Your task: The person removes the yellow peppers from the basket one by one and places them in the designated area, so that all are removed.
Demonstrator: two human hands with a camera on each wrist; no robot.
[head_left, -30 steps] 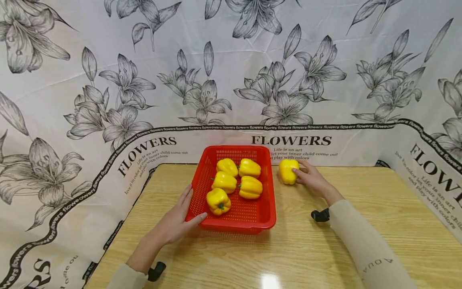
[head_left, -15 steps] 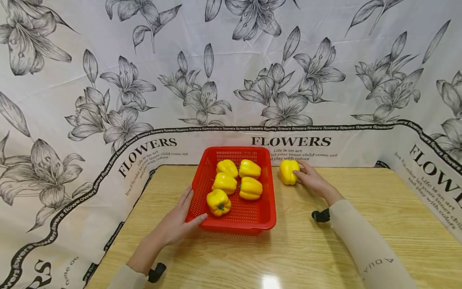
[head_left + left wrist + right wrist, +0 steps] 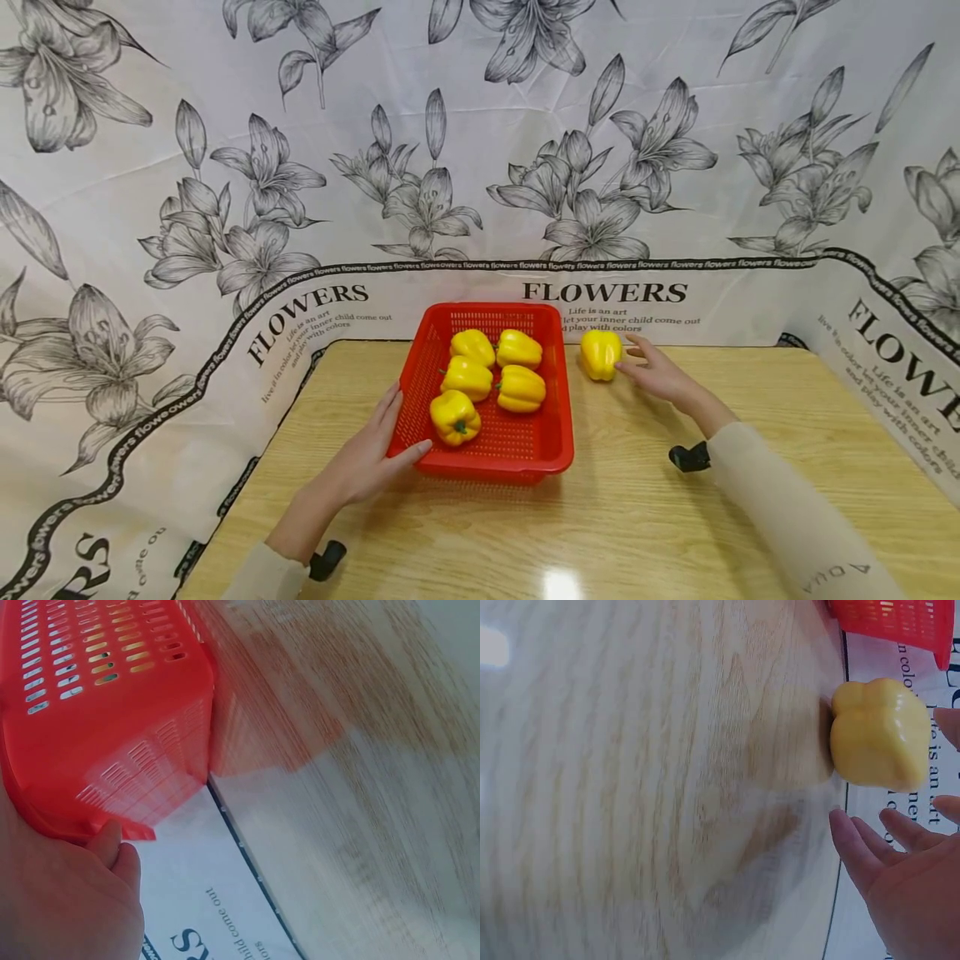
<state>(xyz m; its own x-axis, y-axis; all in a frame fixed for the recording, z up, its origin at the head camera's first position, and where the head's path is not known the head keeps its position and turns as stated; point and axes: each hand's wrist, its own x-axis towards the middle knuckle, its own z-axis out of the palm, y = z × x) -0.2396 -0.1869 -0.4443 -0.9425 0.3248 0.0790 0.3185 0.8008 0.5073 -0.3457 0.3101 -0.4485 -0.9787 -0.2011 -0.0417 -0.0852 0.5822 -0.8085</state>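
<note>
A red plastic basket [image 3: 558, 417] holds several yellow bell peppers, among them one with its green stem toward the front [image 3: 454, 417]. My left hand [image 3: 366, 458] grips the basket's left rim near the front corner, thumb over the edge. Up close in the left wrist view, fingers [image 3: 112, 844] of that hand lie at the rim. Another yellow bell pepper [image 3: 601, 356] stands on the table right of the basket. Beside it, my right hand [image 3: 660, 375] is spread, with a gap between fingers and pepper in the right wrist view [image 3: 907, 862].
The wood-grain table [image 3: 637, 517] carries the basket and the lone pepper. A white flower-printed cloth [image 3: 465, 217] rises behind the table and along both sides. Black wrist straps show at the left wrist [image 3: 327, 560] and right wrist [image 3: 689, 457].
My right hand has let go of the lone pepper and drawn back slightly to the right, its fingers spreading. The pepper stays on the table. My left hand remains on the basket.
</note>
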